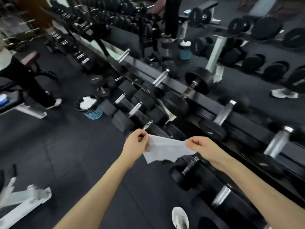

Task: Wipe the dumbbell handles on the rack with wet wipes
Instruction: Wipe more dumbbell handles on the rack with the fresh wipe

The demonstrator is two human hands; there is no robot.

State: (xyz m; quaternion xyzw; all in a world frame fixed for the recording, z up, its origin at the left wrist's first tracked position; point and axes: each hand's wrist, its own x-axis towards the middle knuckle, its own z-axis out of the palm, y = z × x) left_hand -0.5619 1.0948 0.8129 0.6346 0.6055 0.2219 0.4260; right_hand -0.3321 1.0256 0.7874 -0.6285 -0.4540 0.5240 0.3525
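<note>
A white wet wipe (166, 148) is stretched flat between my two hands in front of the rack. My left hand (134, 144) pinches its left corner and my right hand (203, 148) pinches its right edge. The black dumbbell rack (214, 103) runs diagonally from upper left to lower right, holding black dumbbells with chrome handles. One chrome handle (147, 125) lies just beyond my left hand, another handle (190, 165) sits below my right hand, and a third handle (224, 112) rests on the upper tier. The wipe touches no handle.
A blue waste basket (92, 111) full of used white wipes stands on the dark floor left of the rack. A mirror behind the rack repeats the dumbbells. A person's legs (33, 86) are at left, a white bench frame (24, 204) at lower left, my shoe (179, 218) below.
</note>
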